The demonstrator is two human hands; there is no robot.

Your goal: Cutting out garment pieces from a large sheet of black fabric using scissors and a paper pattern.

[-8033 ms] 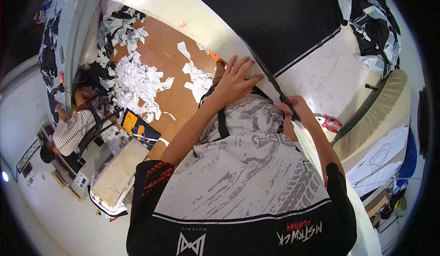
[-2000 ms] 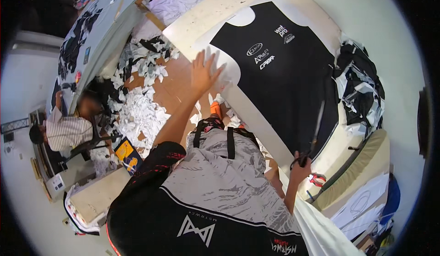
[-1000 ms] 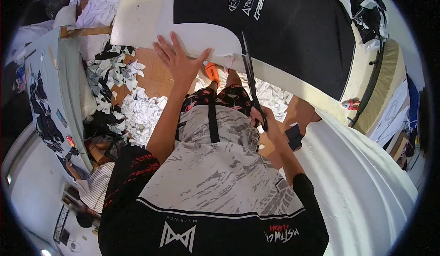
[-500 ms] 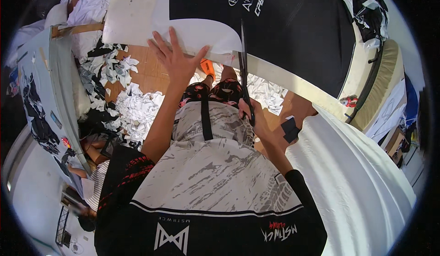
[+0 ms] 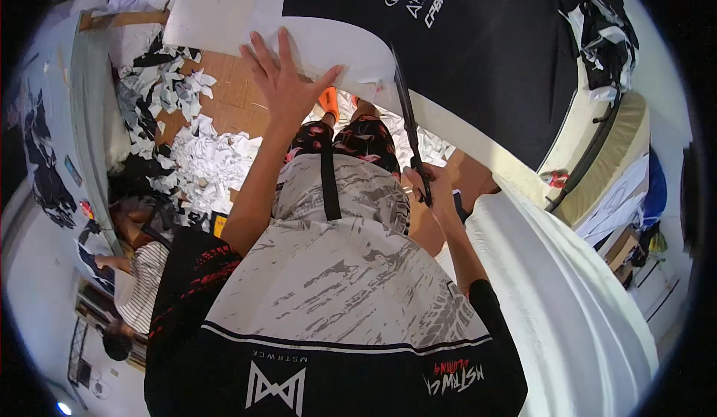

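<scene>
1. Black jersey panel (image 5: 485,58) lies on the cream table (image 5: 196,14), its white margin (image 5: 336,40) along the near edge.
2. The left hand (image 5: 282,88), fingers spread and grasping nothing, should keep that margin flat.
3. The right hand (image 5: 435,189), curled round the handles of the scissors (image 5: 406,111), would best trace the panel's curved edge smoothly.
4. Two seconds ago the scissors were over the panel's right side; now their tips are at the curve.
</scene>
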